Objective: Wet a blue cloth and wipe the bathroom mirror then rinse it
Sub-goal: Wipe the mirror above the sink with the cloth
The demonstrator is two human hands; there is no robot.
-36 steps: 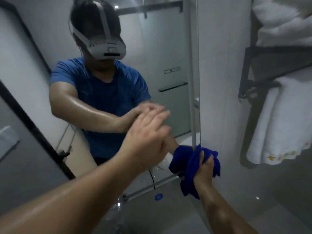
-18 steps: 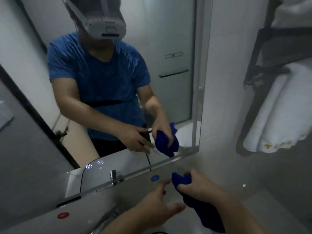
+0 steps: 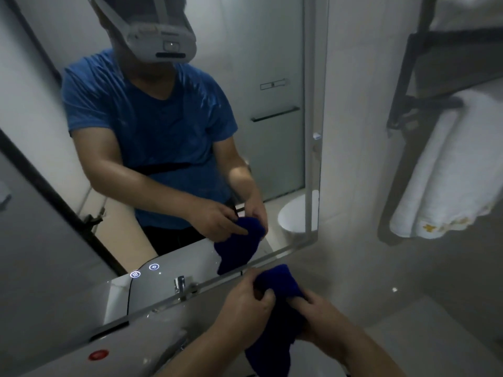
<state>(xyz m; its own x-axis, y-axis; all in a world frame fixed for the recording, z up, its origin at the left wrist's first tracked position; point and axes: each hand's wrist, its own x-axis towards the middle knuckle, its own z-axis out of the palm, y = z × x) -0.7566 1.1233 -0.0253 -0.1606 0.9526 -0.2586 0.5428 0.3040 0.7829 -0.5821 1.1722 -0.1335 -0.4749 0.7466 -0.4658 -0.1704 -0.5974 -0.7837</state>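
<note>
Our left hand (image 3: 245, 303) and right hand (image 3: 324, 317) both grip the cloth (image 3: 280, 319), bunched just below the mirror (image 3: 310, 110). We judge rinsing comes next: we lower it to the tap (image 3: 166, 352) and open the folds.

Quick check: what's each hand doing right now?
Left hand: closed on the blue cloth.
Right hand: also closed on the blue cloth.

Blue short-sleeved T-shirt (image 3: 152, 126), grey headset (image 3: 152, 34).
</note>
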